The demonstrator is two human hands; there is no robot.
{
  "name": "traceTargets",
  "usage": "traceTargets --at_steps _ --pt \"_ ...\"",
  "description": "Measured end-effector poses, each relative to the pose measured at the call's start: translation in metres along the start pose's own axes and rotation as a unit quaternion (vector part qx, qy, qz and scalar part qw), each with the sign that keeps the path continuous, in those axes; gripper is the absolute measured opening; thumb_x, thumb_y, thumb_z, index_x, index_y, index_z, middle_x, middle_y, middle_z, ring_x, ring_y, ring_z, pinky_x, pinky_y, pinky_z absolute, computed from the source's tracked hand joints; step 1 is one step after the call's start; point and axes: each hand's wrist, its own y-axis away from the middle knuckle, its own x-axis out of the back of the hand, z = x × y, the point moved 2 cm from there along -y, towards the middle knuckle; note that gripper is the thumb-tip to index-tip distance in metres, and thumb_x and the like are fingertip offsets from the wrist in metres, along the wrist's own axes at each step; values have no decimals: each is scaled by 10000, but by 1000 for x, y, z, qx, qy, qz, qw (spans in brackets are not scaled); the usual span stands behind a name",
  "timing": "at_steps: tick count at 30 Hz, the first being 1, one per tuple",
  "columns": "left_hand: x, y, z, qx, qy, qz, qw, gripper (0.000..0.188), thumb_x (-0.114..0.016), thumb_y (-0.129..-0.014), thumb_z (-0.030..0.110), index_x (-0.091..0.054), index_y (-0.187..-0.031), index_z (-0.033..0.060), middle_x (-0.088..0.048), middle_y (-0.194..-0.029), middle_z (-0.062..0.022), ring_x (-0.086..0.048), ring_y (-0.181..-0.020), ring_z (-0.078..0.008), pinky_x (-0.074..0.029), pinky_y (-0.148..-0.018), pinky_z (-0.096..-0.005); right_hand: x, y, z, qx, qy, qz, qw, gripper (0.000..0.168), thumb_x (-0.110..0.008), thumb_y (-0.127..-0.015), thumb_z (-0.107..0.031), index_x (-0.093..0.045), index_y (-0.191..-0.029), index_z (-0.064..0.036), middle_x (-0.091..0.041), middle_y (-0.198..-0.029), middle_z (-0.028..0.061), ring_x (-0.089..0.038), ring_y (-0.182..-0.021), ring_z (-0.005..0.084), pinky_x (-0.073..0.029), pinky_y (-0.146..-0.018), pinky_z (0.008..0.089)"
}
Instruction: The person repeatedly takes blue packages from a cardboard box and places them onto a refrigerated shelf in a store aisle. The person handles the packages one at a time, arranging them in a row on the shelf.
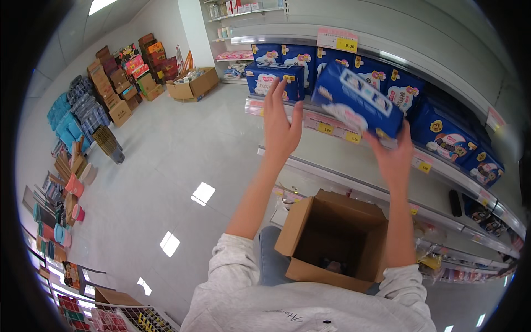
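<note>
My right hand [392, 151] grips the lower right end of a blue plastic-wrapped package [359, 99], which is tilted and slightly blurred at the shelf's front. My left hand [283, 118] has its fingers apart, near another blue package [274, 81] standing at the left end of the shelf. Behind both is a row of similar blue packages [373, 74]. An open cardboard box [296, 226] rests below my hands, close to my body; a small dark item [332, 264] lies at its bottom.
More dark blue packages [446, 133] stand on the shelf to the right. Shelf edges with price tags [325, 125] run below them. A lower shelf [352, 155] extends under the packages. Stacked cartons [120, 85] and an open carton [195, 85] stand by the far wall.
</note>
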Motion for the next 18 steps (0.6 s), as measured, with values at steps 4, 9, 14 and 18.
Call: traceTargets --at_steps 4,9,14,18 --pt "-24 -12 -16 -29 -98 -25 994 668 -633 -929 285 -371 -1466 -14 -358 -1527 -265 -365 -1388 -428 -282 -1123 -512 -26 -49 0 53 65 -34 996 735 -841 -765 -344 -512 -1285 58 -690 -1103 249 -690 -1023 349 -535 -887 381" --pt "-24 -8 -15 -31 -116 -29 992 697 -642 -918 296 -363 -1485 1 -351 -1521 -288 -361 -1388 -433 -262 -1129 -516 -48 -68 10 17 169 -117 978 716 -803 -797 -402 -522 -1310 12 -700 -1087 228 -688 -1019 375 -554 -841 408" --pt "-24 -7 -13 -50 -152 -23 987 673 -657 -912 267 -383 -1501 93 -375 -1520 -246 -374 -1389 -410 -286 -1126 -497 -50 -64 7 98 151 -77 981 614 -730 -870 -391 -506 -1367 -109 -704 -1101 196 -691 -1006 372 -551 -828 418" --pt "-24 -8 -19 -40 -154 -13 987 667 -666 -894 276 -409 -1483 97 -387 -1508 -223 -398 -1366 -401 -278 -1114 -538 -43 -76 -3 -10 172 -198 965 671 -723 -880 -370 -445 -1427 -100 -689 -1162 198 -697 -1008 363 -542 -857 412"
